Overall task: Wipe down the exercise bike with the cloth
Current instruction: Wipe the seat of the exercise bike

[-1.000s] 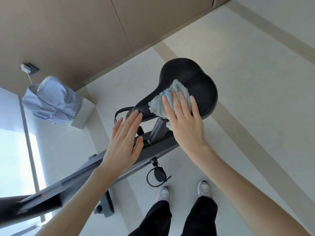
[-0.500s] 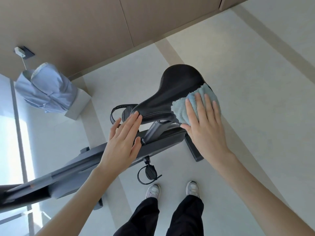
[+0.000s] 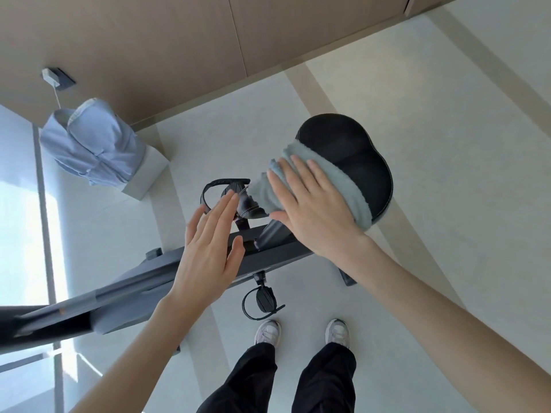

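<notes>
Exercise bike (image 3: 134, 290) seen from above, black saddle (image 3: 351, 150) at its centre. Pale blue cloth (image 3: 343, 186) lies across the saddle's middle, pressed flat under the right hand (image 3: 313, 210), grip flat, fingers straight. Moments ago the cloth covered the saddle's wide end; it has swept toward the nose, so the seat seems nearly wiped. Left hand (image 3: 208, 248) hovers beside the nose, grip loose, holding nothing.

- The right hand (image 3: 316, 213) covers the middle of the cloth (image 3: 343, 186), which hides a band across the saddle (image 3: 351, 144).
- The left hand (image 3: 208, 254) hides part of the frame (image 3: 125, 290). Whether its fingers touch the saddle's nose cannot be told.
- The frame's front is blurred and cut off at the left edge.
- The far pedal (image 3: 225, 192) is partly hidden.
- The legs (image 3: 247, 380) run off the bottom edge.
</notes>
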`<action>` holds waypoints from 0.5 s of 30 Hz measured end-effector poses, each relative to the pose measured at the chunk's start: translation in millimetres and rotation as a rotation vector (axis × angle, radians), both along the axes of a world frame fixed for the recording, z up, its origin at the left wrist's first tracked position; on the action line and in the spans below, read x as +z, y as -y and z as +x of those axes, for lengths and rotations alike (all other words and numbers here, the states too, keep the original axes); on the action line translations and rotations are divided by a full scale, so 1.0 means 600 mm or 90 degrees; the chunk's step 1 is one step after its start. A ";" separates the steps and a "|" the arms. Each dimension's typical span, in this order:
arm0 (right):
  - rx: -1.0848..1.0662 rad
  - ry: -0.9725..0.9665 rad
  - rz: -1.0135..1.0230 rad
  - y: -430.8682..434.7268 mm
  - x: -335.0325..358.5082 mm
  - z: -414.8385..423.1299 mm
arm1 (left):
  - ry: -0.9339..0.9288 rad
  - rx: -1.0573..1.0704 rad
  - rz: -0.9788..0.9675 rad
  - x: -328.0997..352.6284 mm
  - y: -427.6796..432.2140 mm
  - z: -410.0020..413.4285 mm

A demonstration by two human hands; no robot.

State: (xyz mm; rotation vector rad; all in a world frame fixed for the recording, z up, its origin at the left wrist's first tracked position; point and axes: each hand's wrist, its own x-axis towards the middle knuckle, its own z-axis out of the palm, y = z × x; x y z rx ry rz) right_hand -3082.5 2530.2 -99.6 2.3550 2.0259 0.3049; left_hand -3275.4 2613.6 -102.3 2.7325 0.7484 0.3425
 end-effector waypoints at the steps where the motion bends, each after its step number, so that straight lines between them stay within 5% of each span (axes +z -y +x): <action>1: 0.015 -0.024 -0.002 -0.012 0.001 -0.006 | 0.002 0.006 0.001 0.001 -0.002 -0.004; 7: 0.189 0.024 -0.062 -0.070 -0.007 -0.069 | 0.000 0.040 -0.001 0.005 -0.009 -0.022; 15: 0.144 0.082 -0.011 -0.010 -0.015 -0.033 | -0.005 0.031 -0.016 0.027 -0.001 0.007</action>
